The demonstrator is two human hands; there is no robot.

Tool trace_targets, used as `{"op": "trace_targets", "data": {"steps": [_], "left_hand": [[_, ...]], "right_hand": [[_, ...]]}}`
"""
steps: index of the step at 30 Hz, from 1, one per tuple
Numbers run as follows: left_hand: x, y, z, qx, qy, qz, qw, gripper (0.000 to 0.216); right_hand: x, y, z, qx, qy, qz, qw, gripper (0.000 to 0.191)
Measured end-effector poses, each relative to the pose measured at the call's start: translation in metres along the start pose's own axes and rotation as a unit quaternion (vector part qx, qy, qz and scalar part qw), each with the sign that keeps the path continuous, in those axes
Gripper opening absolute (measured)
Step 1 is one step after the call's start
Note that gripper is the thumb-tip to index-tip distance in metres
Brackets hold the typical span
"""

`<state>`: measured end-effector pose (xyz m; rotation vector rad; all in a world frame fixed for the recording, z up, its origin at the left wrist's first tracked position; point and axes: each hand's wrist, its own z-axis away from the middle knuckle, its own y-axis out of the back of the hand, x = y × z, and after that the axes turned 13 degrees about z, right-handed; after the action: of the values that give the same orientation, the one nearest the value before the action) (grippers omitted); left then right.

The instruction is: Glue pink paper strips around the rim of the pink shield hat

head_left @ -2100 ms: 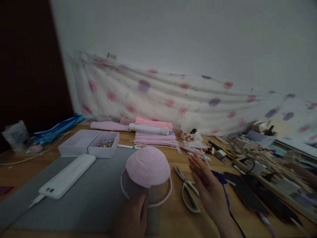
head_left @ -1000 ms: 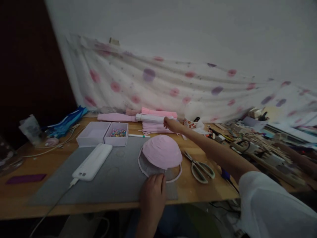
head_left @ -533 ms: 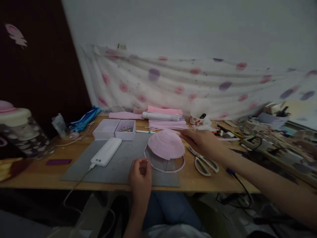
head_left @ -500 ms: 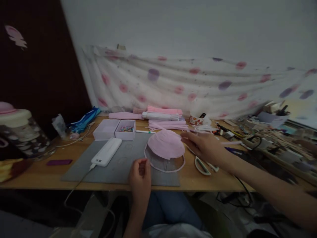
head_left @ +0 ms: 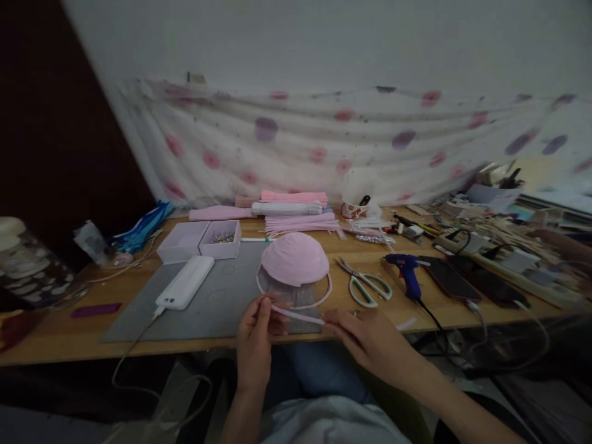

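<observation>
Between my two hands a pale pink pipe cleaner (head_left: pixel 303 317) is stretched level, just in front of the table's front edge. My left hand (head_left: pixel 256 330) pinches its left end between thumb and fingers. Farther right, my right hand (head_left: pixel 365 335) has its fingers closed on the other part of the strip. Just beyond them sits a pink dome-shaped piece (head_left: pixel 295 259), with a thin pink loop (head_left: pixel 329 290) curving out around its near side. The dome rests on a grey mat (head_left: pixel 185 327). Scissors (head_left: pixel 363 282) lie to the right of the dome, blades pointing away.
A blue glue gun (head_left: pixel 407 274) and phones (head_left: pixel 451 279) lie on the right. A white power bank (head_left: pixel 187 283) with its cable is on the left, by a box of colourful beads (head_left: pixel 221 239). Bundles of pipe cleaners (head_left: pixel 296 208) lie at the back. A jar (head_left: pixel 32 265) stands far left.
My right hand has moved from beside the dome toward me, bringing the pink strip in front of it. My left hand, earlier loosely curled, now pinches the strip. The view has shifted slightly right.
</observation>
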<state>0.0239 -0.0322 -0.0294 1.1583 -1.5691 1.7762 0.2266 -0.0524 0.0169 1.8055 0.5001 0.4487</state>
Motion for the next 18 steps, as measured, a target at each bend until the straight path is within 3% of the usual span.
{"op": "trace_targets", "data": {"steps": [4, 10, 15, 18], "left_hand": [[0.002, 0.007, -0.022, 0.0, -0.022, -0.077, 0.997, 0.047], [0.002, 0.023, -0.047, 0.007, -0.081, -0.234, 0.969, 0.047], [-0.007, 0.025, -0.052, -0.041, -0.093, -0.332, 0.938, 0.03], [-0.012, 0.02, -0.051, -0.041, -0.118, -0.379, 0.917, 0.017]], "right_hand": [[0.0, -0.012, -0.004, -0.01, -0.039, -0.097, 0.994, 0.025], [-0.011, -0.041, -0.03, 0.04, -0.137, -0.142, 0.98, 0.019], [-0.018, -0.055, -0.04, 0.089, -0.188, -0.167, 0.964, 0.017], [-0.016, -0.057, -0.04, 0.126, -0.21, -0.168, 0.955, 0.022]]}}
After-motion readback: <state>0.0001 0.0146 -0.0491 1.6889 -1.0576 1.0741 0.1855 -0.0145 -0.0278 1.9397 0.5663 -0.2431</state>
